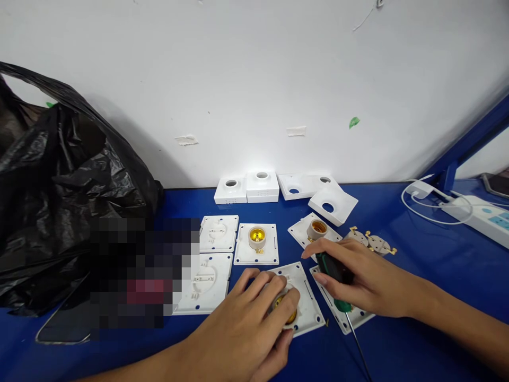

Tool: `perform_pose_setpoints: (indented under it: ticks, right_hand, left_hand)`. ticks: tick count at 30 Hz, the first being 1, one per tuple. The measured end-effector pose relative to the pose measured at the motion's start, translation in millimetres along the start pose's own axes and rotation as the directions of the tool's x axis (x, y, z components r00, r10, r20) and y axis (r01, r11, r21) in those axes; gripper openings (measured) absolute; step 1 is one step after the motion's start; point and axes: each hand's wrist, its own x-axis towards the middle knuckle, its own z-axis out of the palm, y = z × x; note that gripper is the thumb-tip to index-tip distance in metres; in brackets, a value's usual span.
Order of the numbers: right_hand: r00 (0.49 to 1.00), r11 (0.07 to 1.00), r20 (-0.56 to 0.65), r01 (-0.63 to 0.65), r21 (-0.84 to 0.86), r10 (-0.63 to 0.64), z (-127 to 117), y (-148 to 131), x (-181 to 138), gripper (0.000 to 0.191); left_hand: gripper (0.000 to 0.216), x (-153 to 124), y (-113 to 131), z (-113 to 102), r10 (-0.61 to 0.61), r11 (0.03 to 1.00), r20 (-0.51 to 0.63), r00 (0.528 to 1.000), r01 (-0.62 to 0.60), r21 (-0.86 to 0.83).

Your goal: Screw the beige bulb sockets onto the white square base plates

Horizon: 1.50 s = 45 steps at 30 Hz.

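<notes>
My left hand has its fingers curled over a round lamp socket with a brassy inside, which sits on a white square base plate. The hand hides part of both. In my right hand is a screwdriver with a green and black handle, its shaft slanting down toward the front edge of view; the tip is out of sight. Under the right hand lies another base plate. Behind stand a plate with a fitted socket and a tilted one with a socket.
Two bare base plates lie at left. Several white covers line the wall. Loose ceramic sockets rest right of my hand. A black plastic bag fills the left, near a phone. A power strip with cables lies right.
</notes>
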Motion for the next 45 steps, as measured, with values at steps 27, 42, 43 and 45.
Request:
perform_pose_setpoints:
  ticks: [27, 42, 43, 45]
  right_hand:
    - [0.997, 0.999, 0.067, -0.034, -0.017, 0.035, -2.2, -1.1, 0.6, 0.029]
    - [0.999, 1.000, 0.044, -0.029, -0.012, 0.030, -0.4, -0.1, -0.5, 0.029]
    - [0.999, 1.000, 0.044, -0.026, -0.012, 0.027, -0.6, -0.3, -0.4, 0.029]
    - [0.999, 1.000, 0.045, -0.022, -0.013, 0.022, -1.1, -0.7, -0.1, 0.029]
  left_hand:
    - [0.027, -0.1, 1.0, -1.0, -0.001, 1.000, -0.002, 1.000, 0.001, -0.010]
    - [0.028, 2.1, -1.3, 1.8, 0.007, 1.000, -0.012, 1.000, -0.007, 0.009]
    - [0.027, 2.3, -1.6, 2.1, 0.009, 1.000, -0.014, 1.000, -0.009, 0.008]
    - [0.027, 2.6, -2.2, 2.6, 0.010, 1.000, -0.013, 1.000, -0.010, 0.007]
